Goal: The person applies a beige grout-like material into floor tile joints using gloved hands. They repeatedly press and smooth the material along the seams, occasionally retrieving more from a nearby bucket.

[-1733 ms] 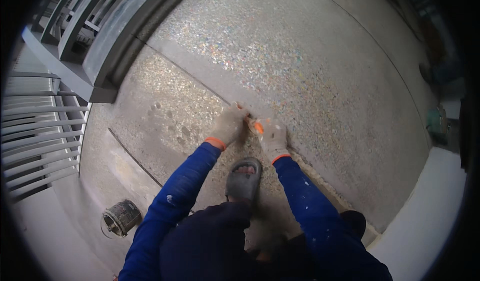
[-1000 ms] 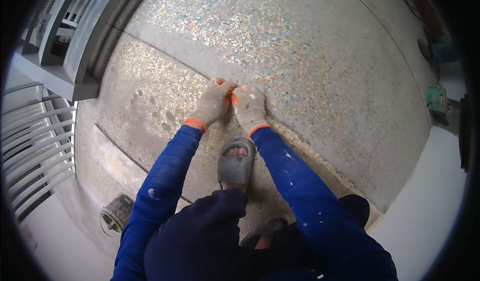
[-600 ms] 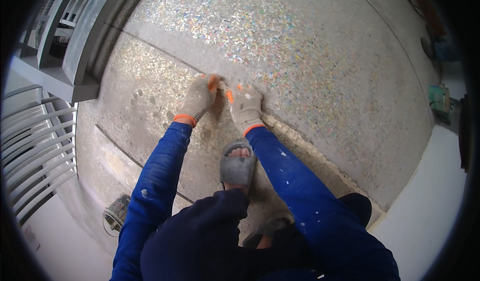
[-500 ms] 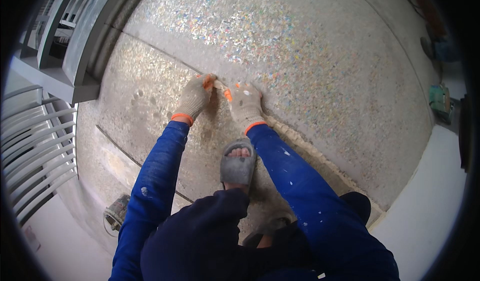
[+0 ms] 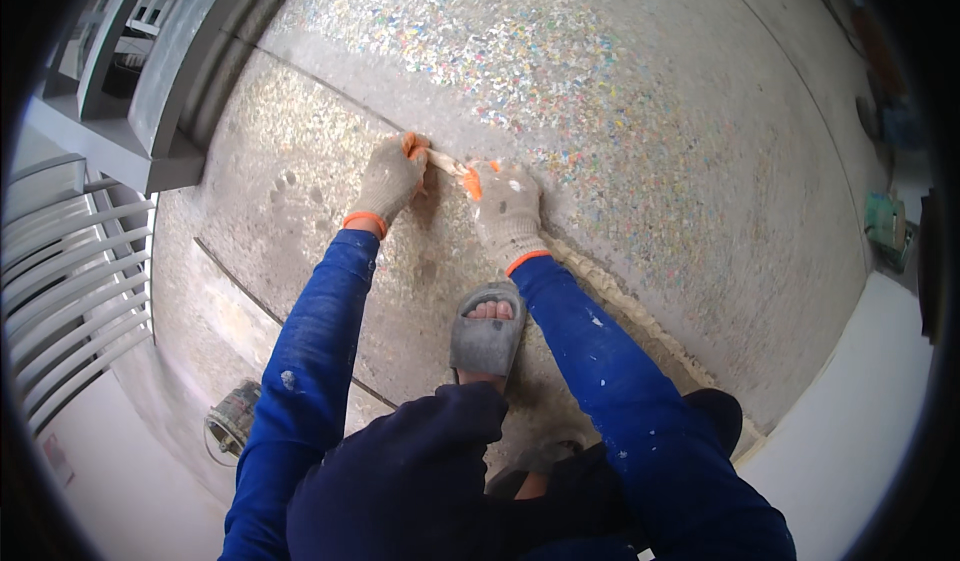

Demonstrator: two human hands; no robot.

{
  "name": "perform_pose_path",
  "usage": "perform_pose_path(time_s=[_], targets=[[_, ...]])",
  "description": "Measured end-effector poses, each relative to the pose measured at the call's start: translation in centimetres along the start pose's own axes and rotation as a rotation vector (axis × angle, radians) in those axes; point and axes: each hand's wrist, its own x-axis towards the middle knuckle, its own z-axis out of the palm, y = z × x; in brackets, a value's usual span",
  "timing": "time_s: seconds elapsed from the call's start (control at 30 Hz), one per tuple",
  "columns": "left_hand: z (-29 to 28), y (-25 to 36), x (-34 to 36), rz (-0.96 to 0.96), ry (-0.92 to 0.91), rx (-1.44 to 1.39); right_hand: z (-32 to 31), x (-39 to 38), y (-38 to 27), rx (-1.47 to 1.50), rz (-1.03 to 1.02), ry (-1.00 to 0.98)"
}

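My left hand (image 5: 392,179), in a pale knit glove with orange fingertips and cuff, is closed with its fingertips pinching one end of a pale beige strip (image 5: 447,164). Its other end runs to my right hand (image 5: 508,206), gloved alike and closed, with the orange thumb against the strip. The short stretch between the hands looks like a crumpled or twisted band; what it is made of I cannot tell. Both hands are low over the speckled floor (image 5: 620,171). From behind my right wrist, a rough pale band (image 5: 640,311) runs along a floor seam toward the lower right.
My foot in a grey slide sandal (image 5: 487,331) stands just below the hands. A grey metal frame (image 5: 165,81) rises at the upper left, above white curved bars (image 5: 80,291). Near my left forearm is a dirty bucket (image 5: 233,418). A green object (image 5: 885,221) lies far right.
My right hand has shifted slightly right, away from the left hand, and more of the pale strip shows between them. The left hand has hardly moved.
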Motion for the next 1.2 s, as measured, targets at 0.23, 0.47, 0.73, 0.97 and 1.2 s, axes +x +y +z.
perform_pose_path(time_s=[0.23,0.47,0.73,0.97,1.2], targets=[[-0.5,-0.3,1.1,0.11,0.155,0.063,0.0,1.9,-1.4,-0.123,-0.095,-0.149],[-1.3,0.2,1.7,-0.08,0.065,-0.006,-0.9,2.0,-1.8,-0.065,-0.089,0.027],[-1.4,-2.8,3.6,0.109,0.292,0.082,0.1,4.2,-3.0,-0.112,-0.086,-0.065],[-2.0,-2.7,3.3,-0.131,0.177,-0.251,1.7,6.0,-4.4,-0.212,-0.125,-0.143],[-2.0,-2.6,2.6,0.12,0.194,0.007,1.0,6.5,-5.1,-0.117,-0.166,-0.03]])
